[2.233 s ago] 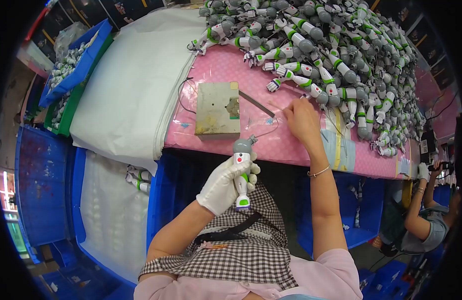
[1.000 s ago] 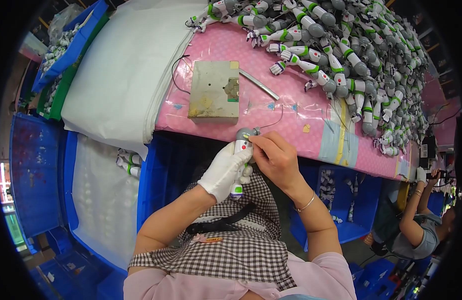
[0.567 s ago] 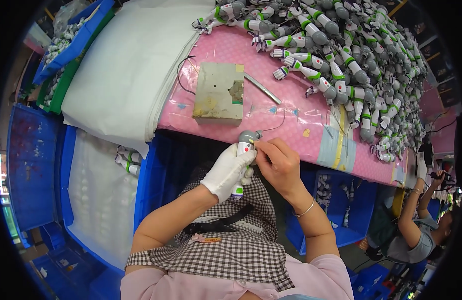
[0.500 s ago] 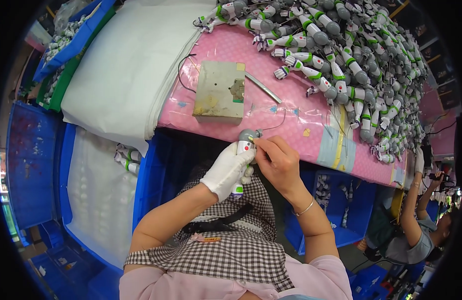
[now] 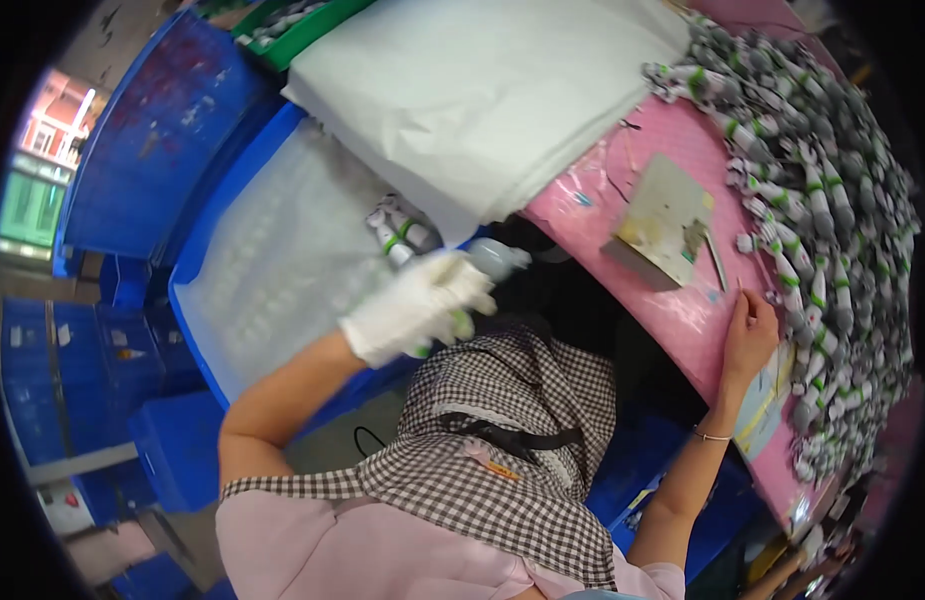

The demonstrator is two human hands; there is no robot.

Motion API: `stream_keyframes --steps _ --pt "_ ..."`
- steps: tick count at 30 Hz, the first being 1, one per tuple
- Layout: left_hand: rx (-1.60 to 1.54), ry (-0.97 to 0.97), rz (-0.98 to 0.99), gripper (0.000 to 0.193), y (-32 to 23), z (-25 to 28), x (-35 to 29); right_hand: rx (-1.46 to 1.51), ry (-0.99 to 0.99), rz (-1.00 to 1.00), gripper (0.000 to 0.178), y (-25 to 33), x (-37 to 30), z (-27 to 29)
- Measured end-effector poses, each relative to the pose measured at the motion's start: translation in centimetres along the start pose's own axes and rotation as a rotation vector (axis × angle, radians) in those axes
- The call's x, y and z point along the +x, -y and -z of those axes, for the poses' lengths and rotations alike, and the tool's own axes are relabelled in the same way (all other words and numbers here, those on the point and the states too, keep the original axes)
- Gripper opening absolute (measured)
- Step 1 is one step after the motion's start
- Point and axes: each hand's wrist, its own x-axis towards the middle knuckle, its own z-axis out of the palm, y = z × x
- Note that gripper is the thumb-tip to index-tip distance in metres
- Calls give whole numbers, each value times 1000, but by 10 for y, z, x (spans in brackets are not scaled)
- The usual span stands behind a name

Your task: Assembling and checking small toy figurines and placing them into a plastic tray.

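L hand (image 5: pixel 414 308), in a white glove, is closed around a small grey-and-white toy figure (image 5: pixel 492 260); only the grey rounded head end sticks out past the fingers toward the table edge, w/ a bit of green showing under the palm, the rest is covered by the glove. It's held in the air over the blue crate (image 5: pixel 197 270) lined w/ a clear bubbly sheet, just beside two more figures (image 5: pixel 394 228) lying at the crate's far corner, partly tucked under the overhanging white foam sheets (image 5: pixel 482 90). R hand (image 5: pixel 750 330) is bare, resting on the pink table (image 5: pixel 672 310) near its front edge, fingers curled together, thumb & forefinger pinched; something thin seems to stick up from the pinch but it's too small to tell what, so can't say whether it grips anything. A bracelet (image 5: pixel 712 436) sits on that wrist. Just beyond the R hand is a flat beige block (image 5: pixel 662 215) w/ a thin metal rod (image 5: pixel 715 268) at its side, detail blurred. Further right a big heap of grey/green figures (image 5: pixel 832 220) runs along the table, bent by the lens & cut off by the dark rim. Checked apron (image 5: pixel 492 450) & pink top fill the lower middle, hiding the lap & what's under the table. Blue crates stacked at left (image 5: pixel 72 350), smeared.
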Motion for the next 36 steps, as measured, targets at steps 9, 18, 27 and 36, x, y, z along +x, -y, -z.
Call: stream_keyframes --steps 9,18,27,36 --pt "1332 -203 23 22 72 127 -5 6 -162 182 21 19 5 -23" --pt "1321 -241 -1170 30 124 134 69 -33 -215 135 17 21 -1 -11" --pt "1281 -271 -1143 30 118 111 56 93 -498 104 14 -1 24 22" --pt "1351 -396 -976 30 51 91 16 -465 -278 324 21 -4 83 19"
